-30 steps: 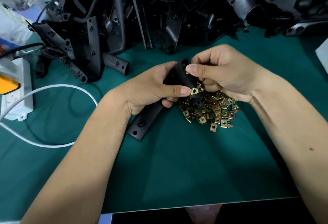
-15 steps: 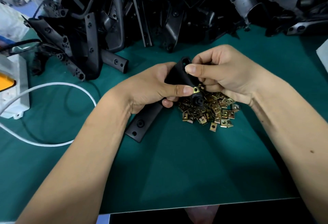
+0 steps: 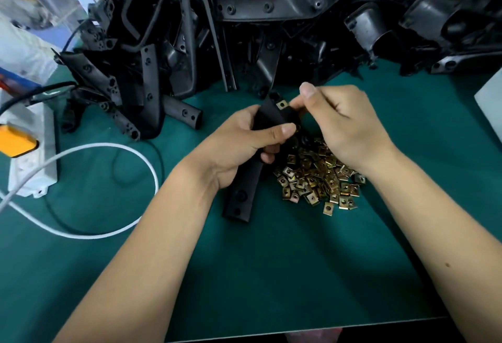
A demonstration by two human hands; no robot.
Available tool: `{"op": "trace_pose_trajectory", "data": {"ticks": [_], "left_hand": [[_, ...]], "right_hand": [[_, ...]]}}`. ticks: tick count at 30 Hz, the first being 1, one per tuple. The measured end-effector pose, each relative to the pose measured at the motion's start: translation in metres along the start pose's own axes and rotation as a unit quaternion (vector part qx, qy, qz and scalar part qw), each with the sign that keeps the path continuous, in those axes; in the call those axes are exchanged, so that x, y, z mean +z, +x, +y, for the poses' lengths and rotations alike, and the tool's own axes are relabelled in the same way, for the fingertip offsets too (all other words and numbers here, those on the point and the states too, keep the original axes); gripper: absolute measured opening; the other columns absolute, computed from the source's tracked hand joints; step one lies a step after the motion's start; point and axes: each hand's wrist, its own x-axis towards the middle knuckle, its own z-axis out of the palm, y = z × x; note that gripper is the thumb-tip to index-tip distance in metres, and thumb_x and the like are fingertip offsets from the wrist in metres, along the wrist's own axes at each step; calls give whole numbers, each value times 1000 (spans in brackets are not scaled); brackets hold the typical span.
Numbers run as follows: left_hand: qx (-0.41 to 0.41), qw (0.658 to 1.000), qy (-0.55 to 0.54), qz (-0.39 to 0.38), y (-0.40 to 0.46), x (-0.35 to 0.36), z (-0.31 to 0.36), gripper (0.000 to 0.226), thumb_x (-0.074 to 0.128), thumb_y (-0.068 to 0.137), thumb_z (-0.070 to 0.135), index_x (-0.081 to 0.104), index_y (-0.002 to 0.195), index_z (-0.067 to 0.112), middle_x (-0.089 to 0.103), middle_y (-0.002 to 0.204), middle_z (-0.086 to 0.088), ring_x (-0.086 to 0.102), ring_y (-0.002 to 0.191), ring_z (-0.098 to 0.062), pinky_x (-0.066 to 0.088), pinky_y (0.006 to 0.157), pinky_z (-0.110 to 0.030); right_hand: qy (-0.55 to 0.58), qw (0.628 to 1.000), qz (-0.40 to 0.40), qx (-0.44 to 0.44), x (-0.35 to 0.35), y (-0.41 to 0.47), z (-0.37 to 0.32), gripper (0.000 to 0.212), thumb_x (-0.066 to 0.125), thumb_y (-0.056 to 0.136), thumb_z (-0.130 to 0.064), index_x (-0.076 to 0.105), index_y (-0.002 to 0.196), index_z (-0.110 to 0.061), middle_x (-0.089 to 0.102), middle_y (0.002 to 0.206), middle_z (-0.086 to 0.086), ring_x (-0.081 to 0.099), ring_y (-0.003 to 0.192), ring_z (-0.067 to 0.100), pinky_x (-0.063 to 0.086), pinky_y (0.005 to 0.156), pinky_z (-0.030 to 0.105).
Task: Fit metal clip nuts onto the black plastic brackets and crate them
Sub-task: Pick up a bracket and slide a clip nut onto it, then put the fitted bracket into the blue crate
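Note:
My left hand (image 3: 244, 144) grips a long black plastic bracket (image 3: 243, 193) around its middle, thumb across the front; the bracket's lower end points toward me above the green mat. My right hand (image 3: 345, 128) pinches a brass-coloured clip nut (image 3: 281, 104) at the bracket's upper end, fingers curled, forefinger raised. A loose pile of clip nuts (image 3: 320, 179) lies on the mat just under and right of both hands.
A big heap of black plastic brackets (image 3: 244, 30) fills the back of the green mat (image 3: 271, 274). At left a white power strip (image 3: 32, 152) with a white cable (image 3: 108, 152) and black cables. A pale box edge (image 3: 491, 103) at far right.
The right hand has moved up from the middle of the bracket to its upper end with a clip nut. The left hand tilted the bracket more upright.

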Motion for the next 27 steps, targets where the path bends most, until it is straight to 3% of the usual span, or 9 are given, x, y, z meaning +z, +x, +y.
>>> {"op": "trace_pose_trajectory", "data": {"ticks": [3, 6, 9, 11, 13, 17, 21, 24, 27], "left_hand": [[28, 994, -36, 103, 3, -1, 0, 18, 71, 95, 11, 59, 107, 7, 61, 71, 1, 50, 57, -7, 44, 48, -18], [38, 985, -73, 150, 3, 3, -1, 15, 70, 99, 23, 62, 100, 10, 64, 75, -1, 55, 57, -11, 50, 51, -22], [68, 983, -76, 155, 2, 12, -1, 16, 71, 98, 30, 66, 98, 14, 70, 82, -1, 64, 65, -15, 58, 62, -29], [114, 979, -80, 149, 1, 18, 0, 11, 70, 99, 27, 69, 97, 16, 73, 89, -1, 69, 78, -16, 61, 74, -35], [144, 977, -76, 140, 1, 27, 4, 6, 68, 100, 22, 71, 99, 17, 73, 94, -3, 70, 84, -16, 61, 78, -36], [157, 979, -6, 129, 8, 63, 13, 10, 65, 101, 19, 73, 95, 17, 72, 86, 1, 66, 74, -13, 57, 66, -27], [183, 980, 22, 76, 16, 116, 19, 9, 63, 101, 13, 67, 109, 15, 74, 97, 4, 67, 86, -12, 57, 75, -29], [199, 980, 29, 11, 21, 176, 21, 15, 64, 100, 10, 65, 115, 10, 71, 107, -13, 65, 93, -25, 57, 79, -38], [222, 973, 27, -59, 24, 244, 20, 15, 68, 96, 3, 66, 111, 4, 68, 96, -13, 64, 78, -14, 56, 64, -24]], "right_hand": [[-30, 999, -5, -20, 0, -1, -1, 38, 58, 104, -43, 77, 87, -15, 61, 61, -23, 59, 65, -3, 39, 61, 19], [-37, 999, -17, -23, 0, -2, -5, 22, 76, 90, -43, 78, 88, -21, 73, 76, -10, 68, 75, 5, 52, 69, 26], [-18, 1000, 13, -20, -4, -3, -9, 17, 82, 85, -36, 76, 87, -20, 73, 75, -7, 67, 70, 6, 54, 68, 27], [11, 1000, 18, -11, -11, -7, -10, 14, 81, 86, -32, 74, 85, -19, 72, 68, -7, 61, 60, 3, 49, 62, 24], [30, 999, 18, 5, -19, -16, -9, 14, 79, 88, -29, 71, 84, -18, 72, 65, -3, 59, 56, 5, 49, 61, 28], [28, 998, 54, 29, -41, -41, -10, 10, 74, 92, -29, 73, 91, -19, 71, 68, 1, 64, 62, 20, 53, 65, 38], [7, 988, 145, 49, -81, -66, -10, 16, 81, 86, -32, 73, 80, -19, 64, 63, -12, 57, 59, 5, 43, 59, 23], [-2, 976, 205, 68, -126, -97, -3, 22, 81, 87, -29, 71, 78, -11, 63, 64, 5, 53, 59, 18, 40, 58, 34], [11, 960, 274, 58, -173, -141, 9, 23, 77, 90, -27, 68, 76, -11, 61, 67, 13, 51, 62, 32, 39, 58, 42]]}}
